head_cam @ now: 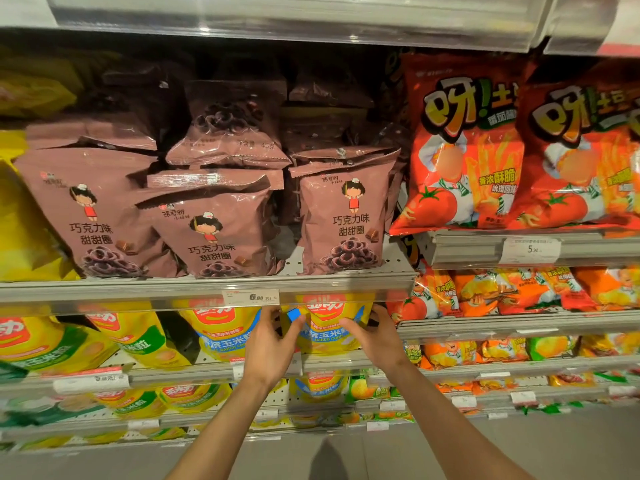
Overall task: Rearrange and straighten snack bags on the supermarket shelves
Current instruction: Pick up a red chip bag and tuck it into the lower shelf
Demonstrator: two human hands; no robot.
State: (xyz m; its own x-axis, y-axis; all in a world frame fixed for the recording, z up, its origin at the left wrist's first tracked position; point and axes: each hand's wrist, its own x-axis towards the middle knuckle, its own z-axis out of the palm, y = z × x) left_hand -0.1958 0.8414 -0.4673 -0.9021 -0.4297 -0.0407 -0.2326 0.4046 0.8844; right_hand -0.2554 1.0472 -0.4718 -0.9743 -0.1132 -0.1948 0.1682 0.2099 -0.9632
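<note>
Both my hands reach to a yellow and blue corn snack bag [325,327] standing on the second shelf, just under the price rail. My left hand [268,344] grips the bag's left edge, thumb on its front. My right hand [375,336] holds the bag's right side with fingers spread over it. Another yellow and blue bag [221,329] stands just left of it. On the shelf above, brown chocolate ring bags [214,230] lean unevenly, one [230,129] lying on top of the others.
Red tomato fries bags [464,150] fill the upper right shelf, smaller orange bags [502,289] below them. Yellow and green corn bags [138,334] stand at the left. A price tag [251,297] hangs on the rail above my hands. Grey floor lies below.
</note>
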